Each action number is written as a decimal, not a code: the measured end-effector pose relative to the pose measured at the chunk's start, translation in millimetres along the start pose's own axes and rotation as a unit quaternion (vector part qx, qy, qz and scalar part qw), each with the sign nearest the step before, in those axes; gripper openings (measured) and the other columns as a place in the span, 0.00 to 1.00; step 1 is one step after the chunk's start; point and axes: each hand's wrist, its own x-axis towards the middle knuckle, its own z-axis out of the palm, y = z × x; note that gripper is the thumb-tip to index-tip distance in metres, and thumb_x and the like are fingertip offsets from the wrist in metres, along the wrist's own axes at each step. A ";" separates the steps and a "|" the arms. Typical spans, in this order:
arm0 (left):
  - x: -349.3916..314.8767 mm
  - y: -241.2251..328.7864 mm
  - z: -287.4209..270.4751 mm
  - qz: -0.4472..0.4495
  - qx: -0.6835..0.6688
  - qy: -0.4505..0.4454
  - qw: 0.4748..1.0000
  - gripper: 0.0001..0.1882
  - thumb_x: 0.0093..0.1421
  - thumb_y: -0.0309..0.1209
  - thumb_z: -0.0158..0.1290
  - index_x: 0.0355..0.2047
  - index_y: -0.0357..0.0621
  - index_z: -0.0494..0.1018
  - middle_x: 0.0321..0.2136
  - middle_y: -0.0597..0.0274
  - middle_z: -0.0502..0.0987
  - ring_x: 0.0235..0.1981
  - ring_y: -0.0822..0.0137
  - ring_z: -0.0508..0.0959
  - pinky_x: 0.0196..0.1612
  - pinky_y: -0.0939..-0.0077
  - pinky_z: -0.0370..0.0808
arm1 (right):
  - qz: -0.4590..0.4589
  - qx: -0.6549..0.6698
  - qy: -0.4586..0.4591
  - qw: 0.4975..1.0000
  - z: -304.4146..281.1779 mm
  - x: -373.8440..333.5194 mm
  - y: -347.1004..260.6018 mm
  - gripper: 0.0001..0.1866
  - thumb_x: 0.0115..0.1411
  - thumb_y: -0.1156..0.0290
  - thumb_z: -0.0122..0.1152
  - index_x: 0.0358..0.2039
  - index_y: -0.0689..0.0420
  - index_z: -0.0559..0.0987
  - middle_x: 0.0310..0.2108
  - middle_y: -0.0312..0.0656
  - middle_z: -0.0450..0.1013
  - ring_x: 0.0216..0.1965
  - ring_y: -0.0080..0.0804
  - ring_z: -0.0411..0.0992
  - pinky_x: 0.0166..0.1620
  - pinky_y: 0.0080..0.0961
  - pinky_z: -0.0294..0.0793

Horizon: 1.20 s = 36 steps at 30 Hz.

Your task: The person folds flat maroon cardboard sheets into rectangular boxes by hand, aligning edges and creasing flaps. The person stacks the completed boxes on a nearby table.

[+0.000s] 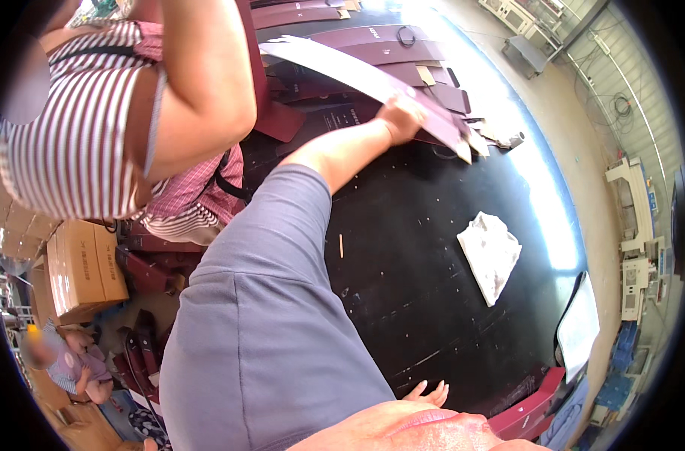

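My left hand [402, 119] reaches across the black table [387, 301], closed on a long flat maroon cardboard piece [357, 75]. Glare whitens much of its surface, and it is tilted and slightly smeared by motion. Under and beyond it lie several flat maroon cardboard pieces [380, 49]. My right hand [430, 394] shows only in part at the near edge, fingers apart and resting on the tabletop, with nothing in them. A crumpled white cloth [491, 255] lies on the table to the right, and a thin light stick [341, 246] lies left of it.
A co-worker in a striped top [72, 135] stands close at the left, arm raised beside a maroon panel [271, 113]. Brown cartons [87, 263] are stacked behind. Another person [75, 361] sits lower left. A maroon piece [530, 406] and a white sheet [578, 331] are at the near right edge.
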 end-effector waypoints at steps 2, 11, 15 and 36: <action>-12.4 81.5 -29.0 0.102 -0.067 0.098 0.988 0.11 0.53 0.31 0.48 0.36 0.56 0.77 0.38 0.69 0.79 0.42 0.67 0.77 0.55 0.59 0.69 | 0.036 0.000 0.003 0.999 -2.2 -17.8 -7.1 0.29 0.65 0.52 0.55 0.59 0.60 0.70 0.62 0.53 0.64 0.63 0.54 0.61 0.65 0.49 0.57; -241.3 218.5 -193.9 0.430 -0.317 -0.130 0.835 0.28 0.63 0.31 0.42 0.65 0.50 0.62 0.70 0.60 0.57 0.74 0.61 0.46 0.73 0.44 0.38 | 0.070 0.427 0.077 0.898 -59.6 105.5 14.2 0.20 0.67 0.67 0.55 0.53 0.70 0.73 0.41 0.48 0.76 0.41 0.33 0.73 0.48 0.31 0.72; -242.9 278.6 -175.7 -0.021 -0.410 -0.207 0.888 0.33 0.57 0.31 0.54 0.63 0.41 0.59 0.65 0.36 0.59 0.68 0.43 0.57 0.69 0.57 0.56 | 0.205 0.151 -0.088 0.963 3.6 112.7 23.8 0.41 0.60 0.42 0.57 0.57 0.69 0.68 0.47 0.57 0.74 0.51 0.50 0.73 0.55 0.44 0.72; -142.7 288.8 -315.5 0.009 -0.803 -0.324 0.501 0.26 0.66 0.41 0.56 0.58 0.38 0.70 0.52 0.59 0.76 0.52 0.70 0.76 0.55 0.69 0.72 | -0.010 0.735 0.130 0.666 -254.2 166.8 -11.7 0.23 0.60 0.74 0.67 0.55 0.63 0.72 0.51 0.43 0.74 0.48 0.31 0.74 0.53 0.30 0.72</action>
